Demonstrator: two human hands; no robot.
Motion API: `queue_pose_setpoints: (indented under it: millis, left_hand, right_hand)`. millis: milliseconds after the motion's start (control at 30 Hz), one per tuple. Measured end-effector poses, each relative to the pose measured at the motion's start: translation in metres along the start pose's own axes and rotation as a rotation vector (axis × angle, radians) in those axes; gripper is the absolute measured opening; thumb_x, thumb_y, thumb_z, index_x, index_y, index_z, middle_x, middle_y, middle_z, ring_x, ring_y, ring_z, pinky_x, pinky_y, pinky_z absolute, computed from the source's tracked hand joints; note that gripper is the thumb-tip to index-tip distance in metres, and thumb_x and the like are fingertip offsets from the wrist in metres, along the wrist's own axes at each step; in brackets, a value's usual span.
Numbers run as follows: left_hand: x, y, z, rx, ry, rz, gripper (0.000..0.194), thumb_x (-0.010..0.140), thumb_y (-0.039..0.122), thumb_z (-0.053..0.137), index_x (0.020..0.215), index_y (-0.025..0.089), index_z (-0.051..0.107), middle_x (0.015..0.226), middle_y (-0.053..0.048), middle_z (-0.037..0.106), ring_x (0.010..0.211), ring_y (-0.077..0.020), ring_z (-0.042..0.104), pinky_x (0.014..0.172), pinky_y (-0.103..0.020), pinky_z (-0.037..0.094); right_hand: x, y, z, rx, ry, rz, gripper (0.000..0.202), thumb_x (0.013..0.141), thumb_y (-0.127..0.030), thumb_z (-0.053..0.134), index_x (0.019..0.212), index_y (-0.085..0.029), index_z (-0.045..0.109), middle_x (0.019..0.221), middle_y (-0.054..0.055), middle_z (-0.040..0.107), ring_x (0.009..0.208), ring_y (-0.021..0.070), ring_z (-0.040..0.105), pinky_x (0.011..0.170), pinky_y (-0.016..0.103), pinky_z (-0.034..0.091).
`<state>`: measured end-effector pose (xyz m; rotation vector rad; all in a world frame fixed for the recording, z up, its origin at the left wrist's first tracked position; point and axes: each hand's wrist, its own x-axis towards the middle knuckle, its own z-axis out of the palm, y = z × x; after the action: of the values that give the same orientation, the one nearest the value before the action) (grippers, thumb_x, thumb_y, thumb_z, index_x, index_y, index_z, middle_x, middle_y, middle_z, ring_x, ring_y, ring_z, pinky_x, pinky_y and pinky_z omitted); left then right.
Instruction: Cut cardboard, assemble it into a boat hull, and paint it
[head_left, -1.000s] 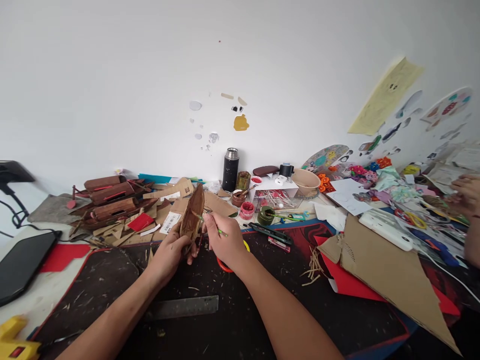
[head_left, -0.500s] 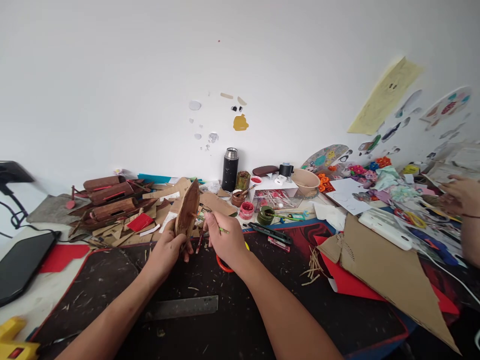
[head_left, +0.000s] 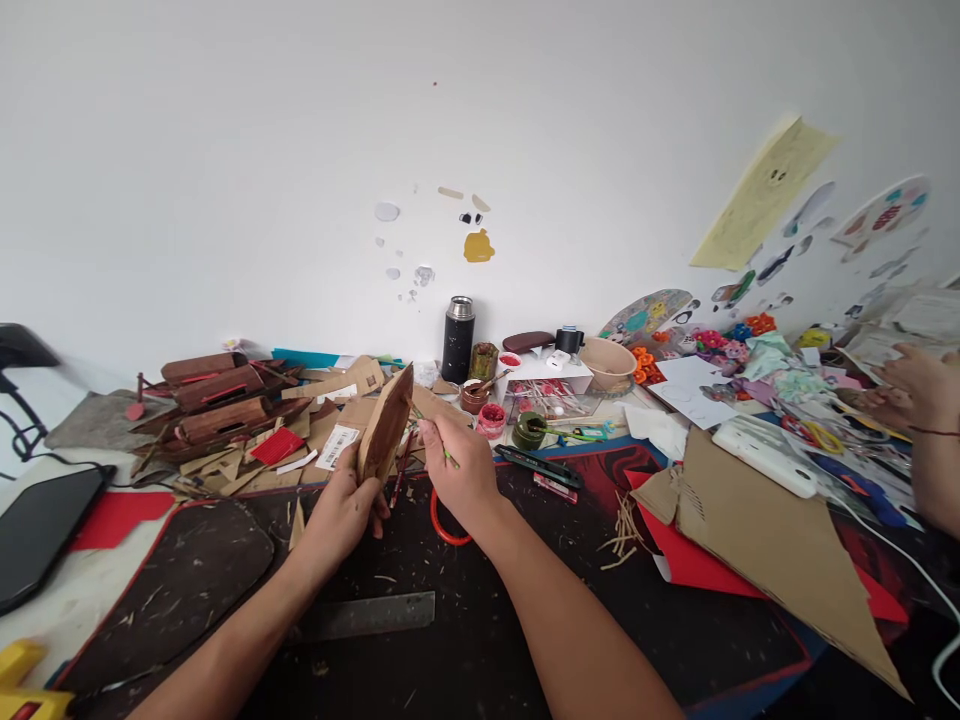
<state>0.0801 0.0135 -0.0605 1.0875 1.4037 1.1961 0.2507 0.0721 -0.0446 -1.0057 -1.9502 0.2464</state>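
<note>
My left hand is closed around the lower end of a brown cardboard model boat hull, held tilted upright above the dark mat. Between the fingers and thumb of my right hand is a thin paintbrush with a green handle. Its tip is at the hull's right edge; I cannot tell whether it touches. Behind my right hand stand open jars of brown paint, red paint and green paint. Several finished-looking brown model boats lie at the left.
A clear ruler and orange scissor handles lie on the mat. A box cutter is farther right, near a large cardboard sheet. A yellow glue gun sits lower left. Another person's hand is at the far right.
My left hand has turned the hull, and its top has swung to the right. My right hand has shifted slightly right with the brush. The view has moved a little.
</note>
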Motion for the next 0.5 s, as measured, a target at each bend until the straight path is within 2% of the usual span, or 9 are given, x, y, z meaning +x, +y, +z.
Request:
queue_pose_setpoints:
  millis: [167,367,500]
  left_hand:
    - [-0.0017,0.0016,0.0023,0.071,-0.008,-0.008,0.089,0.074,0.033,0.061,0.155,0.011,0.031,0.052,0.009,0.061,0.036,-0.0194,0.054,0.039,-0.025,0.043]
    - [-0.0006,0.0025,0.0033,0.121,0.004,0.012,0.088,0.072,0.035,0.056,0.152,0.007,0.032,0.050,0.007,0.061,0.036,-0.0194,0.054,0.037,-0.025,0.043]
    - [0.0005,0.0018,0.0016,0.081,0.018,0.015,0.086,0.072,0.031,0.057,0.152,0.008,0.034,0.050,0.008,0.061,0.035,-0.0187,0.054,0.037,-0.024,0.042]
  right_hand:
    - [0.0024,0.0007,-0.0047,0.035,0.025,-0.015,0.038,0.116,-0.036,0.040,0.098,-0.022,0.069,0.083,0.008,0.070,0.080,0.0229,0.068,0.074,0.032,0.047]
    - [0.0026,0.0034,-0.0040,0.020,0.044,-0.026,0.043,0.117,-0.038,0.039,0.087,-0.021,0.065,0.077,0.006,0.069,0.072,0.0207,0.065,0.069,0.031,0.045]
    - [0.0016,0.0040,-0.0008,-0.010,0.059,-0.049,0.047,0.117,-0.041,0.039,0.081,-0.022,0.064,0.068,0.005,0.063,0.064,0.0199,0.060,0.063,0.031,0.043]
